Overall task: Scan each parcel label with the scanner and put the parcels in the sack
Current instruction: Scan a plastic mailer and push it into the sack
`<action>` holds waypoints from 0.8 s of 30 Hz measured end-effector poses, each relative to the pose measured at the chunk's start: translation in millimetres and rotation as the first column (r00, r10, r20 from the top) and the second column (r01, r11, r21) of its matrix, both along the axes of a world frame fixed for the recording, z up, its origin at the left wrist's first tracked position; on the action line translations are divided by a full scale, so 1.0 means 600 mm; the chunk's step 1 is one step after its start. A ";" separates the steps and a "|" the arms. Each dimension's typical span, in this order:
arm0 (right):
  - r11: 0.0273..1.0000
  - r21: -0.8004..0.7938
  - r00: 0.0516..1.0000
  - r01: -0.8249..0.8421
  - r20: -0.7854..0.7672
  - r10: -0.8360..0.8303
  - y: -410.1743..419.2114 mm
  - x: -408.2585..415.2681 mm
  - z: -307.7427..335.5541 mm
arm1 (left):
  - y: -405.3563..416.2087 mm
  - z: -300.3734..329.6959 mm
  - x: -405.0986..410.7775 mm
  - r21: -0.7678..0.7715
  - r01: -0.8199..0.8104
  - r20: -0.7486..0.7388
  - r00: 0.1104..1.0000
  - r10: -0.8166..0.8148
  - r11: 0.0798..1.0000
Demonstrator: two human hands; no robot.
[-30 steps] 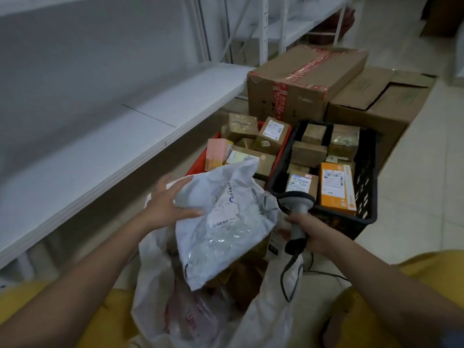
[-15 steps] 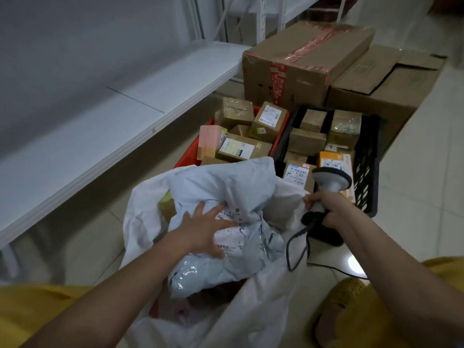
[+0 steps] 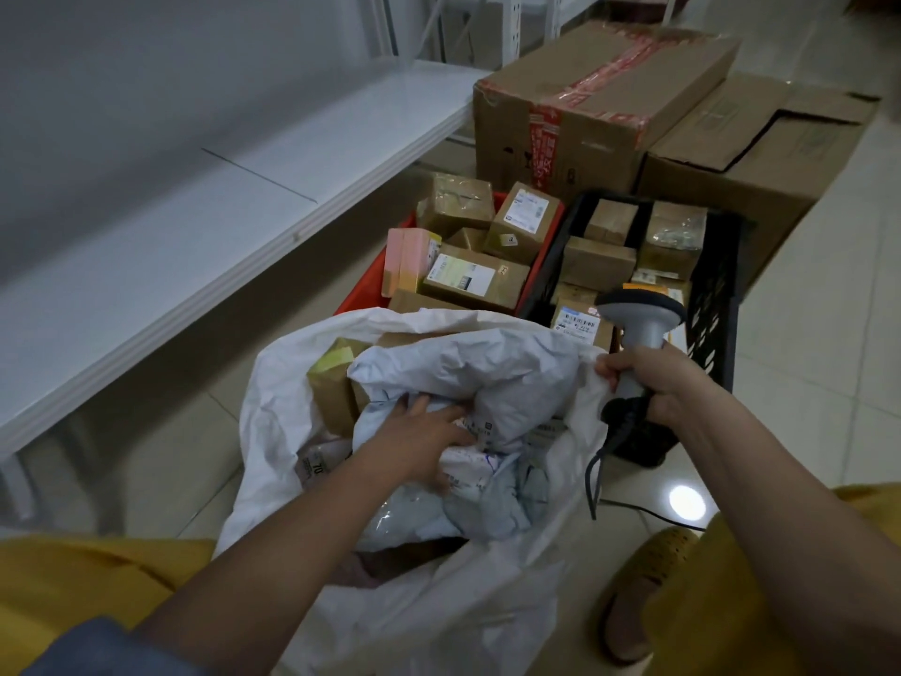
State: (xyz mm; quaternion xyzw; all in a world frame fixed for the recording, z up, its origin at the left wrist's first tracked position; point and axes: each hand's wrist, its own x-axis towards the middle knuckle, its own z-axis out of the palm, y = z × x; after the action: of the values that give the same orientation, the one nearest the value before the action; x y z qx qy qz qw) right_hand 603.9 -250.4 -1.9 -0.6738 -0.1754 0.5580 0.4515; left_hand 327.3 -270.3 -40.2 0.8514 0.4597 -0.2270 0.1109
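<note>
A white sack (image 3: 273, 431) stands open on the floor in front of me. Inside it lies a crumpled grey poly-bag parcel (image 3: 487, 378) with a printed label. My left hand (image 3: 419, 441) presses down on that parcel with spread fingers. My right hand (image 3: 658, 383) grips the handle of a grey barcode scanner (image 3: 638, 324) and also pinches the sack's right rim. The scanner's black cable hangs down to the floor. A brown box with a yellow label (image 3: 331, 383) sits in the sack at its left side.
Beyond the sack, a red crate (image 3: 361, 290) and a black crate (image 3: 716, 304) hold several small cardboard parcels. Two large cartons (image 3: 599, 104) stand behind them. A low white shelf (image 3: 195, 226) runs along the left. A slipper (image 3: 643, 592) is at the lower right.
The grey parcel went from held above the sack down into it, with my left hand now pressing on top. My right hand with the scanner moved up to the sack's right rim.
</note>
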 end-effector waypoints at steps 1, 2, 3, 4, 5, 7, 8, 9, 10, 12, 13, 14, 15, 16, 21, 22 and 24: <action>1.000 -0.002 1.000 0.015 -0.025 -0.015 -0.004 0.001 0.000 | -0.004 0.004 -0.003 0.023 0.001 0.027 1.000 -0.001 1.000; 1.000 -0.007 0.999 0.022 -0.038 -0.022 -0.009 0.003 -0.002 | -0.008 0.008 -0.007 0.058 0.017 0.058 0.998 -0.020 0.998; 1.000 -0.014 0.999 0.025 -0.043 -0.026 -0.015 0.004 -0.002 | -0.010 0.013 -0.009 0.107 0.053 0.085 0.994 -0.062 0.993; 0.999 -0.021 0.999 0.027 -0.045 -0.028 -0.020 0.005 -0.005 | -0.012 0.019 -0.010 0.162 0.094 0.101 0.989 -0.111 0.982; 0.999 -0.031 0.999 0.023 -0.047 -0.024 -0.027 0.006 -0.007 | -0.014 0.025 -0.010 0.213 0.125 0.101 0.984 -0.149 0.969; 0.998 -0.058 0.998 0.023 -0.058 -0.026 -0.040 0.007 -0.013 | -0.020 0.037 -0.006 0.289 0.149 0.041 0.985 -0.168 0.946; 0.997 -0.070 0.998 0.017 -0.065 -0.021 -0.047 0.005 -0.014 | -0.022 0.042 -0.003 0.317 0.151 -0.012 0.988 -0.155 0.936; 0.997 -0.075 0.996 0.003 -0.087 -0.010 -0.054 0.004 -0.016 | -0.022 0.045 0.000 0.342 0.142 -0.055 0.990 -0.131 0.929; 0.997 -0.075 0.994 -0.008 -0.112 -0.001 -0.061 0.001 -0.018 | -0.022 0.045 0.003 0.357 0.120 -0.078 0.992 -0.098 0.926; 0.995 -0.090 0.991 -0.035 -0.135 0.023 -0.076 -0.006 -0.018 | -0.020 0.040 0.006 0.322 0.055 -0.072 0.997 -0.034 0.945; 0.993 -0.109 0.992 -0.039 -0.120 0.026 -0.082 -0.009 -0.024 | -0.019 0.034 0.007 0.268 0.014 -0.051 0.999 -0.001 0.963; 0.991 -0.125 0.996 -0.044 -0.083 0.034 -0.087 -0.011 -0.030 | -0.018 0.029 0.009 0.201 -0.029 -0.029 0.999 0.035 0.979; 0.988 -0.144 0.998 -0.053 -0.041 0.048 -0.093 -0.014 -0.032 | -0.018 0.025 0.010 0.139 -0.064 -0.019 0.998 0.068 0.988; 0.986 -0.157 0.999 -0.052 -0.008 0.052 -0.096 -0.014 -0.035 | -0.017 0.021 0.013 0.095 -0.087 -0.020 0.996 0.089 0.992; 0.996 -0.073 0.999 0.041 -0.011 -0.042 -0.086 0.011 -0.007 | -0.009 0.014 0.025 0.027 -0.104 -0.108 0.989 0.106 0.994; 0.999 -0.007 0.999 0.053 -0.007 -0.053 -0.080 0.020 0.001 | -0.007 0.014 0.027 0.018 -0.106 -0.133 0.985 0.107 0.994; 0.990 0.117 0.995 0.082 -0.070 -0.074 -0.072 0.027 0.015 | -0.001 0.013 0.031 0.005 -0.099 -0.195 0.976 0.098 0.995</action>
State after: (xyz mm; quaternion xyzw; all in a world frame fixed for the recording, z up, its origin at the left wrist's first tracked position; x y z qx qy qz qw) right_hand 620.3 -293.9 7.3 -0.6331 -0.1671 0.5501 0.5183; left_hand 345.7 -271.0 -32.1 0.8009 0.5095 -0.3045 0.0787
